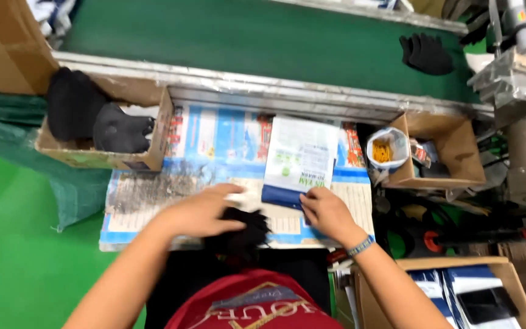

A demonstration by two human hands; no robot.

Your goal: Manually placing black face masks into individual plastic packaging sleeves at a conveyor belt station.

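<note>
The left hand (199,212) lies flat on top of a black glove (243,234). The fingers press down on the glove, so the hand is closed on it. The picture is a bit blurry there, so how tight the hold is cannot be told.

The right hand (326,210) pinches the bottom edge of a white and blue bag (300,161). The thumb and fingers are closed on that edge. A blue band sits on the wrist.

The bag is the thing to look from. It lies flat in the middle of the desk (153,195). The desk is covered with printed paper. The black glove is just beside the bag's bottom left corner, near the front edge of the desk. The two hands are near each other but do not touch.

To the left of the bag stands a cardboard box (153,143) with more black gloves (101,119) in it. To the right of the bag is a small white bag of yellow bits (385,151). It leans in another cardboard box (452,152).

Behind the bag runs a long green belt (263,39). A pair of black gloves (426,53) lies on the belt, well apart from the bag.
</note>
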